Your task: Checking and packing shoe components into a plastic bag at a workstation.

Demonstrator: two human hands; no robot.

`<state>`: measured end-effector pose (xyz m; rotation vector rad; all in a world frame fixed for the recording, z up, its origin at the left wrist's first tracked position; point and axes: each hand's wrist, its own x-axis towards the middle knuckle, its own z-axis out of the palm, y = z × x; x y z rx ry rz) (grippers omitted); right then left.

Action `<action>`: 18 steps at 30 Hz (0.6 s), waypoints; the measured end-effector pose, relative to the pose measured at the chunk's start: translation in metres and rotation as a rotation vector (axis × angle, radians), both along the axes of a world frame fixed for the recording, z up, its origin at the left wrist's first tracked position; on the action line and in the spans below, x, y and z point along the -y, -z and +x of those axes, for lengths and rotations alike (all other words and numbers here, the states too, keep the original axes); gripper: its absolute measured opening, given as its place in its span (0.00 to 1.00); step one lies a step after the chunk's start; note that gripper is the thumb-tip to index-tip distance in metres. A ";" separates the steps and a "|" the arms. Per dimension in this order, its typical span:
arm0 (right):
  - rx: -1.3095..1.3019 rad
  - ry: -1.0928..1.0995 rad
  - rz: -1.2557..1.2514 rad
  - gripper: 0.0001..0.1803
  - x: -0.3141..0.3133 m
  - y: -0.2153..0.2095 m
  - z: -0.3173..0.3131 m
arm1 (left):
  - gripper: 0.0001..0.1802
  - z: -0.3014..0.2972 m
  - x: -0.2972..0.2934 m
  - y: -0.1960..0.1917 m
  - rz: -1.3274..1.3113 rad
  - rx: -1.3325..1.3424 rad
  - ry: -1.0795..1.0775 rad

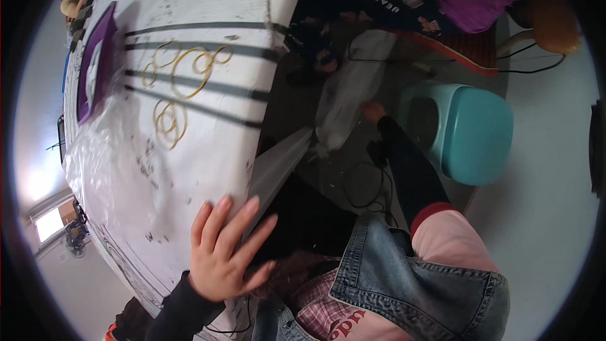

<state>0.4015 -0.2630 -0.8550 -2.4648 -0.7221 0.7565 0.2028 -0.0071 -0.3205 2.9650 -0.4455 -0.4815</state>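
Note:
My left hand (227, 252) is spread open, palm down, at the near edge of the white table (218, 170); whether it presses on the surface I cannot tell. Just beyond its fingertips, a strip of translucent plastic (281, 159) slopes from the table edge toward the floor. My right hand (373, 112) reaches far down beside a long, clear plastic bag (353, 82), which lies bunched on the dark floor. Its fingers are small and dim, so whether they touch or hold the bag cannot be made out. Several yellow rubber bands (190, 72) lie loose on the table.
A purple tray (98, 66) with something white inside stands at the table's far left. Crumpled clear plastic (113, 170) spreads below it. On the right is a turquoise stool (480, 136). Black cable (363, 199) coils on the floor. Another person's dark clothing (404, 12) shows at the top.

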 end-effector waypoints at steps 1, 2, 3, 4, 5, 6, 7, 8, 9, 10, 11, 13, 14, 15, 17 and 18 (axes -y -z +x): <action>-0.029 -0.003 0.007 0.11 -0.002 0.011 0.000 | 0.29 -0.001 0.000 0.001 0.016 0.006 -0.021; -0.078 0.011 -0.101 0.12 -0.012 0.014 0.007 | 0.28 -0.003 0.002 -0.002 0.041 0.011 -0.049; -0.119 0.032 -0.222 0.14 -0.012 0.026 0.015 | 0.26 -0.003 0.001 -0.001 0.085 -0.003 -0.023; -0.140 0.025 -0.217 0.14 -0.014 0.038 0.019 | 0.26 -0.004 0.002 -0.001 0.116 0.000 -0.020; -0.058 -0.020 -0.196 0.16 -0.006 0.056 0.026 | 0.25 -0.005 0.002 0.000 0.106 0.014 -0.014; 0.018 -0.072 -0.165 0.20 -0.008 0.072 0.026 | 0.24 -0.007 0.001 0.001 0.105 0.022 -0.015; 0.003 -0.082 -0.153 0.20 -0.011 0.088 0.022 | 0.23 -0.008 0.002 0.000 0.130 -0.005 -0.024; 0.084 -0.067 -0.125 0.23 -0.026 0.100 0.012 | 0.23 -0.011 0.002 -0.003 0.158 -0.018 -0.020; 0.179 -0.038 -0.118 0.26 -0.022 0.119 0.011 | 0.23 -0.014 0.001 0.000 0.144 -0.009 -0.010; 0.175 -0.040 -0.114 0.26 -0.020 0.136 0.014 | 0.22 -0.017 0.000 0.004 0.130 0.001 0.002; -0.112 0.374 0.123 0.28 0.015 0.162 0.033 | 0.19 0.000 -0.002 0.007 -0.061 0.060 0.023; -0.446 0.764 0.414 0.29 0.003 0.175 0.033 | 0.17 -0.005 -0.006 0.010 -0.053 0.070 0.034; -0.532 0.822 0.451 0.28 -0.012 0.167 0.032 | 0.16 -0.008 -0.007 0.008 -0.031 0.070 0.041; -0.616 0.887 0.476 0.26 -0.018 0.166 0.040 | 0.17 -0.010 -0.007 0.010 -0.041 0.053 0.032; -0.774 1.015 0.516 0.23 -0.028 0.145 0.043 | 0.17 -0.014 -0.008 0.009 -0.017 0.040 0.031; -0.851 1.081 0.532 0.22 -0.034 0.132 0.044 | 0.17 -0.016 -0.008 0.008 -0.006 0.039 0.040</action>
